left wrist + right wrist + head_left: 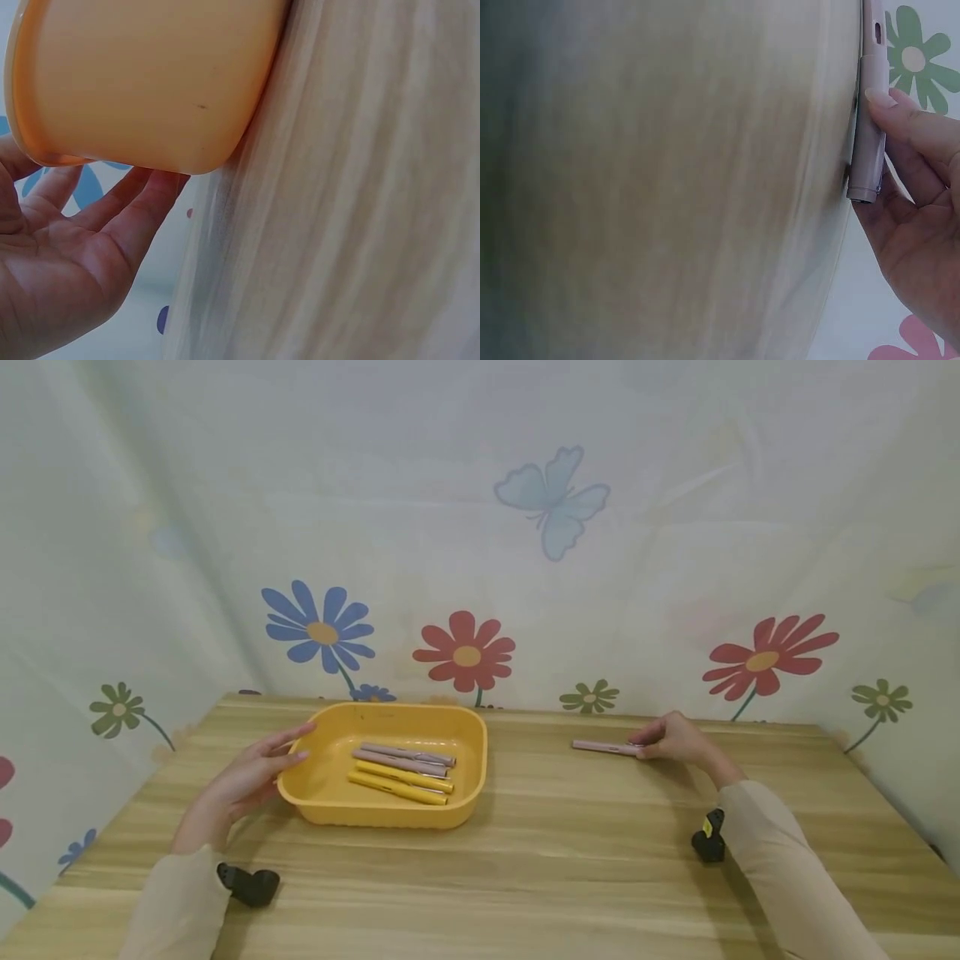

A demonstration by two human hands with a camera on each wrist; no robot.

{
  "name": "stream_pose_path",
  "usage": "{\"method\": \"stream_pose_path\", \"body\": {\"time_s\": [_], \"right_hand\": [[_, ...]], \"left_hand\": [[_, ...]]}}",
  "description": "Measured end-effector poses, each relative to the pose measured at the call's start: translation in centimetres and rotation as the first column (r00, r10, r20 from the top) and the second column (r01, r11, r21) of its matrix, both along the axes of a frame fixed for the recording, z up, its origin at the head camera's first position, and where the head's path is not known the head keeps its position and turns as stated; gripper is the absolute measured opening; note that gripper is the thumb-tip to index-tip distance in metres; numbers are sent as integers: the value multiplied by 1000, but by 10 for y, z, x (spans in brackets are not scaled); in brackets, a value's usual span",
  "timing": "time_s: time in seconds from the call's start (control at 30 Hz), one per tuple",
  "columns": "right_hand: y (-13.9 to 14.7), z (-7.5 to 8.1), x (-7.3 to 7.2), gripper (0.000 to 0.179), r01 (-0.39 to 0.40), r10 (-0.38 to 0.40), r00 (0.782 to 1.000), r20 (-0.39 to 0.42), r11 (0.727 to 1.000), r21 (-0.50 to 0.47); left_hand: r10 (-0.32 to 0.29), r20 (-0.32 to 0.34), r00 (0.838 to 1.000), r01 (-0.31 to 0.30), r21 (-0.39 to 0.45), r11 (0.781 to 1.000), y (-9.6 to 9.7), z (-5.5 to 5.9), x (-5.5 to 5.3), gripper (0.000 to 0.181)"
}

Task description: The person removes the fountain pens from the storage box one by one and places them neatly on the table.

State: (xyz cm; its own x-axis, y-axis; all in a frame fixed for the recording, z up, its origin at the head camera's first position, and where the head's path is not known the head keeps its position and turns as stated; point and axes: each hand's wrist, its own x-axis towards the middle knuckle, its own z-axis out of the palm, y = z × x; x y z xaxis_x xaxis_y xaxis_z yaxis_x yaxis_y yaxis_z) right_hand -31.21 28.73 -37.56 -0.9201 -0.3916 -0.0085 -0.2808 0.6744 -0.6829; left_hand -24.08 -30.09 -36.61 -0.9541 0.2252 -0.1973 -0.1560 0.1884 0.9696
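Observation:
A yellow plastic basin (382,816) stands on the table, left of centre. My left hand (243,781) holds its left end, thumb at the rim and the other fingers against the outer wall (150,90). Inside lie two pinkish-grey pens (397,763) and two yellow pens (397,789), side by side with their clips showing. Over to the right, my right hand (670,739) pinches one end of another pinkish-grey pen (602,747) between thumb and fingers. That pen (870,135) lies level, close along the tabletop, its other end pointing toward the basin.
The wood-grain table (480,893) ends at the back against a hanging cloth (420,527) printed with flowers and a butterfly. Black wrist cameras are strapped at the left sleeve (176,902) and the right sleeve (780,860).

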Motion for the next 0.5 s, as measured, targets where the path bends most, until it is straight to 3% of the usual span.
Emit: {"method": "stream_pose_path", "body": {"time_s": [0.5], "right_hand": [[-2, -1, -5, 25, -14, 13, 1000, 6, 1000, 28]], "left_hand": [[7, -3, 1000, -7, 10, 1000, -1, -3, -1, 61]]}}
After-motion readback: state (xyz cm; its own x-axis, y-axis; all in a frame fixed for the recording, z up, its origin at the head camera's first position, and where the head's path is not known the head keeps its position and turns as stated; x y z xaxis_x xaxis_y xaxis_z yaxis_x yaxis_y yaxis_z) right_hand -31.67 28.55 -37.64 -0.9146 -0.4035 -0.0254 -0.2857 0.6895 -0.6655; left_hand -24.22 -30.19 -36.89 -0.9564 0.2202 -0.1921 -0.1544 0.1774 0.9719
